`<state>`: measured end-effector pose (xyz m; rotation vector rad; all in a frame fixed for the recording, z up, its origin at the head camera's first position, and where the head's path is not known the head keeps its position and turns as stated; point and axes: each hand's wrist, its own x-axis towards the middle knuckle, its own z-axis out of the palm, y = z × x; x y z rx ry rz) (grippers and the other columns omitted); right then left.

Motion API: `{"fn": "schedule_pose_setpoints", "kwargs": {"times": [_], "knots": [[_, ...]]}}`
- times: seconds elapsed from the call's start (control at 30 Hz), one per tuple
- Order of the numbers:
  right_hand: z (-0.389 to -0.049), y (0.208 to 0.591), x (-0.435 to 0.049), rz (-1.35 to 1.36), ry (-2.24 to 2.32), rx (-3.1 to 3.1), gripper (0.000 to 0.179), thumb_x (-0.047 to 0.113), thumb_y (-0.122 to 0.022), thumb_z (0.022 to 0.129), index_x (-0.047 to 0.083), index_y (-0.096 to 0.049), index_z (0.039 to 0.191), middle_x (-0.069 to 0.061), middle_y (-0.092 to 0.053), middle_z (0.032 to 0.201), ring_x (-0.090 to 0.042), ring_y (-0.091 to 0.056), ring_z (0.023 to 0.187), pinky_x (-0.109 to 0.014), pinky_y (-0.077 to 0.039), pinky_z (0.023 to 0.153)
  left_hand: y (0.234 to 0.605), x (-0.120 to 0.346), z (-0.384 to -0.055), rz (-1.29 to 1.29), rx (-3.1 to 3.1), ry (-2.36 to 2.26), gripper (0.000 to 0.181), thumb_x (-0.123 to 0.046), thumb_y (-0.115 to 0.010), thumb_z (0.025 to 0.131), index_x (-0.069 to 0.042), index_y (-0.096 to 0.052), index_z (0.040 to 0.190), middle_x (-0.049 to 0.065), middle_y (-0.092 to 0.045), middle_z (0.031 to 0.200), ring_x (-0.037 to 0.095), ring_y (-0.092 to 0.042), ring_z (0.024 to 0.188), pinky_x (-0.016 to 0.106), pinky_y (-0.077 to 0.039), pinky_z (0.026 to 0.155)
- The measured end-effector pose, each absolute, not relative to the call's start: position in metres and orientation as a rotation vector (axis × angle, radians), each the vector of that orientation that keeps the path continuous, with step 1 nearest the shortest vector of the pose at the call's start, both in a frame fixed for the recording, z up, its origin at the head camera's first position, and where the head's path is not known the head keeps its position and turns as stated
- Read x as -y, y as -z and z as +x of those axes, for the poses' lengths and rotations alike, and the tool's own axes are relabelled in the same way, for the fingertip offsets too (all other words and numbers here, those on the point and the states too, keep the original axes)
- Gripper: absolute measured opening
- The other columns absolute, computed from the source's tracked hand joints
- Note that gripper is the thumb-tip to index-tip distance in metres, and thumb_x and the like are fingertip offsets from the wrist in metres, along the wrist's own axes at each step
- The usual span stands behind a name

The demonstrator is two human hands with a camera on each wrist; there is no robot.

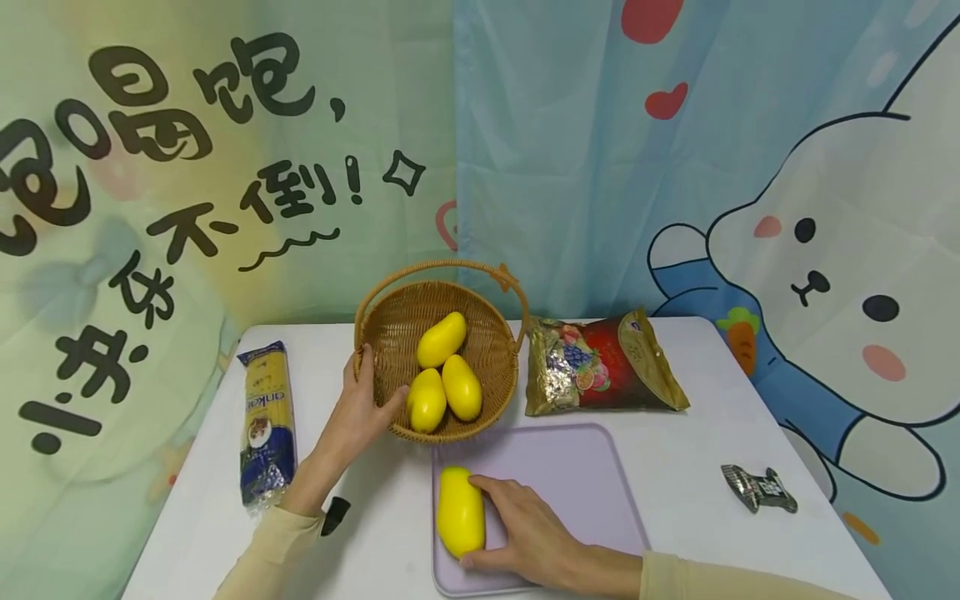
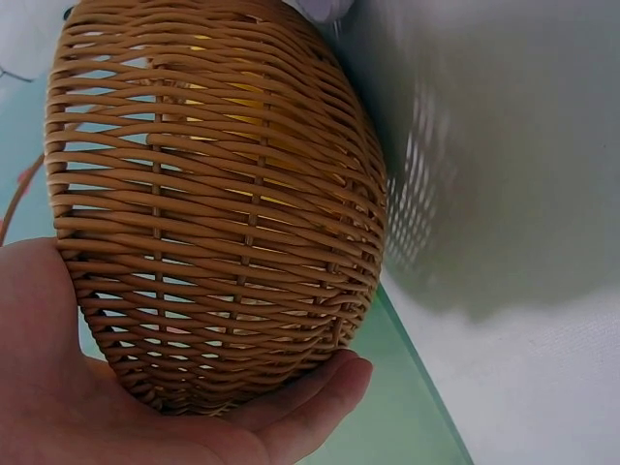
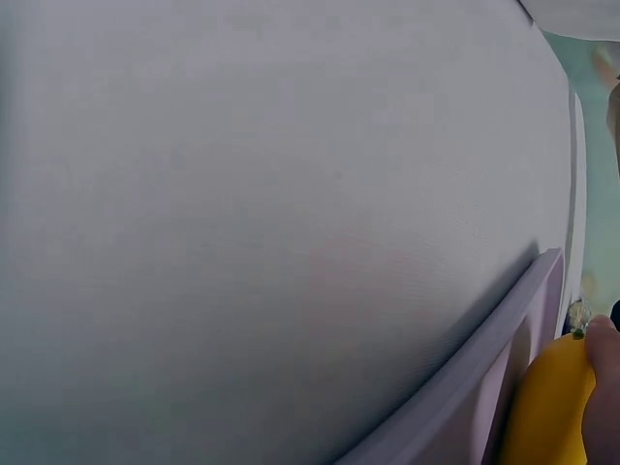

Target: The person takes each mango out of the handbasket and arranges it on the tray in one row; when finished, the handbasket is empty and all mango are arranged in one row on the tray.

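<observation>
My left hand grips the left side of a brown wicker basket, which tilts with its opening toward me. The left wrist view shows the thumb and fingers around the basket's woven outside. Inside lie three yellow mangoes. Over the left part of a lavender tray, my right hand pinches another yellow mango between thumb and fingers. In the right wrist view only part of that mango and the thumb show, beside the tray's rim.
A pack of yellow noodles lies at the left of the white table. Right of the basket is a red and gold bag with fruit pictures. A small dark wrapped piece lies far right. A printed curtain hangs behind.
</observation>
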<state>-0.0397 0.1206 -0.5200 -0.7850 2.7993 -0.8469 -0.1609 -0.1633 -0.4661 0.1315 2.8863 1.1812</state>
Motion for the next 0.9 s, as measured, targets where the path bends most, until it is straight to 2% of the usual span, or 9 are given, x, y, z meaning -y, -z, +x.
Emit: {"fn": "schedule_pose_setpoints", "kwargs": {"times": [0.37, 0.57, 0.77, 0.9], "knots": [[-0.040, 0.520, -0.125, -0.767, 0.808, -2.821, 0.104, 0.076, -0.074, 0.071, 0.015, -0.045, 0.149, -0.001, -0.058, 0.144, -0.020, -0.059, 0.125, -0.047, -0.050, 0.102, 0.468, 0.163, -0.161, 0.108, -2.883, -1.177, 0.098, -0.047, -0.060, 0.099, -0.004, 0.001, 0.163, 0.033, 0.001, 0.165, 0.055, -0.045, 0.136, 0.061, -0.044, 0.108], [-0.042, 0.517, -0.126, -0.826, 0.830, -2.924, 0.101, 0.074, -0.079, 0.068, 0.016, -0.049, 0.144, 0.000, -0.058, 0.144, -0.018, -0.060, 0.125, -0.042, -0.053, 0.102, 0.467, 0.163, -0.161, 0.103, -2.874, -1.172, 0.100, -0.049, -0.060, 0.099, -0.004, 0.002, 0.163, 0.033, 0.002, 0.165, 0.055, -0.044, 0.137, 0.061, -0.043, 0.109], [-0.048, 0.509, -0.130, -1.001, 0.889, -3.100, 0.087, 0.071, -0.075, 0.074, 0.013, -0.056, 0.136, -0.004, -0.058, 0.142, -0.019, -0.061, 0.123, -0.041, -0.056, 0.096, 0.467, 0.163, -0.161, 0.099, -2.863, -1.180, 0.100, -0.049, -0.060, 0.099, -0.005, 0.004, 0.163, 0.032, 0.003, 0.166, 0.054, -0.044, 0.137, 0.061, -0.043, 0.109], [-0.062, 0.492, -0.133, -1.105, 1.003, -3.140, 0.082, 0.065, -0.076, 0.078, 0.012, -0.056, 0.138, -0.005, -0.060, 0.139, -0.020, -0.063, 0.122, -0.041, -0.057, 0.094, 0.467, 0.163, -0.161, 0.107, -2.869, -1.180, 0.100, -0.049, -0.060, 0.099, -0.005, 0.003, 0.163, 0.033, 0.003, 0.165, 0.055, -0.044, 0.137, 0.061, -0.043, 0.109]]}}
